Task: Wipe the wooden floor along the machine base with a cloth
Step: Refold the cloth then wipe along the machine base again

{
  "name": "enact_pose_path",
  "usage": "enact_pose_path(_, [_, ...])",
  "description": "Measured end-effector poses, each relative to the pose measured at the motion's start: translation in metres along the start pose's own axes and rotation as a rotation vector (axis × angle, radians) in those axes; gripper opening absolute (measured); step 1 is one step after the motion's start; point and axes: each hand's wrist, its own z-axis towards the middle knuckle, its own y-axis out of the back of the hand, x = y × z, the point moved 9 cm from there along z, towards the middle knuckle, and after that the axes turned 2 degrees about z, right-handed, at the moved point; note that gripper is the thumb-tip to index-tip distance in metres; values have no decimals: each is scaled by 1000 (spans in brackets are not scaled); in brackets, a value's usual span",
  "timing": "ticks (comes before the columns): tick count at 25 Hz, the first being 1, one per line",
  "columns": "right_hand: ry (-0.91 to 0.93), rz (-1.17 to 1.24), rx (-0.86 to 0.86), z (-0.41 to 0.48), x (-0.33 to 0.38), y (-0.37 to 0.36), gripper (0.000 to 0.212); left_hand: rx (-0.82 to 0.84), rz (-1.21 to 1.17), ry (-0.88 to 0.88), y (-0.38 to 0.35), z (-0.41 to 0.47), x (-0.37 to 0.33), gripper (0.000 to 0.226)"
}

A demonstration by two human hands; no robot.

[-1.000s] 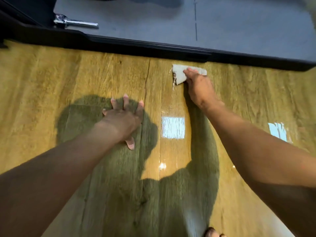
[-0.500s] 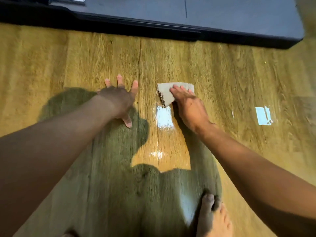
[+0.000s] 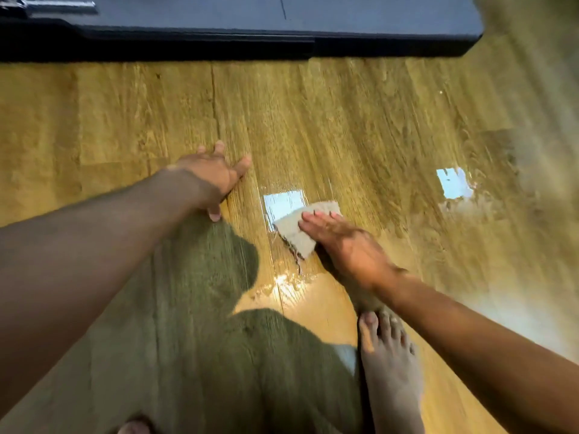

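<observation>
- Two feet show at the near edge: a bare foot (image 3: pixel 391 371) right of centre, toes pointing far, and the toes of the other foot (image 3: pixel 134 427), cut off at the bottom left.
- A dark shadow (image 3: pixel 203 324) lies over the near floor (image 3: pixel 344 120) between the two arms.
- The right hand (image 3: pixel 344 245) lies flat just beyond the bare foot, fingers straight, pressing down on the cloth (image 3: pixel 293 234).
- The cloth is a small, pale, folded piece with a frayed near edge. It lies on the floor at mid-scene, well apart from the base (image 3: pixel 238 42), and its far edge touches a bright square reflection (image 3: pixel 282 203).
- The left hand (image 3: pixel 216 177) is to the left and slightly farther, palm down on the boards, fingers spread wide, holding nothing.
- A second reflection (image 3: pixel 454 183) gleams on the right, at about the same depth.
- The base, dark and long, runs along the far edge, and a metal handle (image 3: pixel 56 6) shows at its far left.
</observation>
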Motion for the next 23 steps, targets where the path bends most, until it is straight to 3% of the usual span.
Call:
enact_pose_path(3, [-222,43,-68,60,-33,23,65,4,-19,-3,0,-7,2,122])
enact_pose_path(5, [-285,34,-79,48,-27,14,66,5,-42,-3,1,-9,-1,118])
enact_pose_path(8, [-140,-32,-127,-19,14,-4,66,-58,-48,-14,7,-6,-4,109])
enact_pose_path(11, [-71,-27,-114,-40,15,-7,72,-74,-76,10,9,-1,-6,121])
enact_pose_path(13, [-121,-19,-115,-1,-11,7,75,-50,-133,56,8,5,3,132])
enact_pose_path(16, [-218,-3,-93,83,-58,33,57,0,-182,87,3,14,16,142])
enact_pose_path(23, [-275,-80,-118,234,-162,91,37,113,-93,125,18,28,0,144])
